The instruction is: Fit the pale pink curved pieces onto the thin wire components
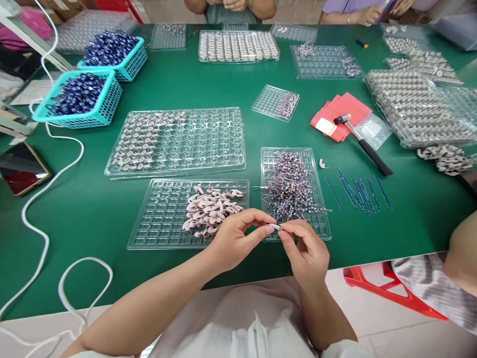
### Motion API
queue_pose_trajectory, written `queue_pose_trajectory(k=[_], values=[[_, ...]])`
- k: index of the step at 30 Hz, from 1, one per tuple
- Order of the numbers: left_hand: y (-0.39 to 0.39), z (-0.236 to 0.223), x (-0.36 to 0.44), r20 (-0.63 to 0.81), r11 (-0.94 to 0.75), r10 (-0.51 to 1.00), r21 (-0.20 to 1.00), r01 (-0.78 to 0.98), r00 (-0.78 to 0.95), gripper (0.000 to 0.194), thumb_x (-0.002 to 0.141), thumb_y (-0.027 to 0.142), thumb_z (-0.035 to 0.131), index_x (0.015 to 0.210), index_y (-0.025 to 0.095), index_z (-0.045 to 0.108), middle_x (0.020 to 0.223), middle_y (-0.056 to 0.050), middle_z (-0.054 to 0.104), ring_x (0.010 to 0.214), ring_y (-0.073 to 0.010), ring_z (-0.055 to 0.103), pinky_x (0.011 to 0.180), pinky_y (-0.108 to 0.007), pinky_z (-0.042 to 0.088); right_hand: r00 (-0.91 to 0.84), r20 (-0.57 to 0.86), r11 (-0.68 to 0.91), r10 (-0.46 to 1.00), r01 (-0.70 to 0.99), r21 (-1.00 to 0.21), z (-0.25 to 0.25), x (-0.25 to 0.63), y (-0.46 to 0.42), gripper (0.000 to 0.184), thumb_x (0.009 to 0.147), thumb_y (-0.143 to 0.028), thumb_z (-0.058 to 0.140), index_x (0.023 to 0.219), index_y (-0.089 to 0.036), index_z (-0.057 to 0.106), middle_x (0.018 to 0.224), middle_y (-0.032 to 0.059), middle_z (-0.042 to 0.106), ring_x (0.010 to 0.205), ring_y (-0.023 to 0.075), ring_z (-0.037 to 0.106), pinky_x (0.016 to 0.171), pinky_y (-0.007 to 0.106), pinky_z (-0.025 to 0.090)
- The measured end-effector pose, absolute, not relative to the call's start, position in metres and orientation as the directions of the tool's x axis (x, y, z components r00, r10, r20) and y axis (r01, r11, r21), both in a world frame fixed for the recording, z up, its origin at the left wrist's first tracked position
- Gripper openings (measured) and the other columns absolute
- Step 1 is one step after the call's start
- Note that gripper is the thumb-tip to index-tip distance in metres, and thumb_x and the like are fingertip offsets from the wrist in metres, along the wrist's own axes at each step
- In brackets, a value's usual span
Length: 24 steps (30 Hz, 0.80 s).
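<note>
Farthest left of the person's hands lies a phone point(23, 168), and a white cord point(47, 239) winds between it and them over the green tabletop point(175, 84). Further off, ahead and left of the hands, two teal baskets hold shiny dark blue beads point(80, 92). Nearer, a large clear tray point(208, 139) lies ahead of the left hand, its left part filled with pale pieces. Just left of that hand, another clear tray point(160, 219) bears a heap of pale pieces point(210, 211). The left hand point(234, 241) pinches a small pale piece point(276, 226) between thumb and fingers; the right hand point(307, 253), also narrowed to a pinch, grips its other end. The piece sits between the two hands, over the near edge of a third tray point(322, 228), which carries a tangled pile of wired parts point(288, 181) just ahead of them. Ahead and right of the right hand are thin blue strips point(346, 188), and beyond these red packets point(354, 104) and a hammer point(374, 156)
</note>
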<state>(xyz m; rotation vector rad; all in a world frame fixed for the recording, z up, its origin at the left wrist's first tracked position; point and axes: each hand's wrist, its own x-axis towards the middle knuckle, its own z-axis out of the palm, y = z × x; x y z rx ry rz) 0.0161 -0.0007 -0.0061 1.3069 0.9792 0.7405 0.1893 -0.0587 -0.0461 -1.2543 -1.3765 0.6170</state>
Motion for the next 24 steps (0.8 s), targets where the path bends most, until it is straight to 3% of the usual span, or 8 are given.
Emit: queue_pose_trajectory(k=[8,24], values=[[-0.0007,-0.0038,0.0140,-0.074,0.001,0.877,0.989,0.151,0.476,0.013,0.092,0.028,0.065,0.096,0.018,0.073,0.093,-0.007,0.073,0.088,-0.0201,0.068,0.083,-0.032,0.053,0.162,0.404,0.327,0.900,0.362,-0.873,-0.0443,0.1888,-0.0590,0.021,0.090,-0.011,0.064,0.103,-0.025,0.070,0.089,0.0029,0.072,0.078,0.0163,0.067,0.069,0.032,0.055],[-0.0018,-0.0031,0.0146,0.060,-0.129,0.875,0.985,0.112,0.480,0.008,0.091,0.020,0.065,0.094,0.018,0.073,0.092,-0.008,0.075,0.086,-0.0189,0.069,0.081,-0.032,0.055,0.099,0.491,0.416,0.865,0.404,-0.815,-0.0425,0.1898,-0.0587,0.030,0.087,-0.004,0.064,0.107,-0.025,0.067,0.088,0.0031,0.071,0.078,0.0166,0.066,0.068,0.033,0.055]])
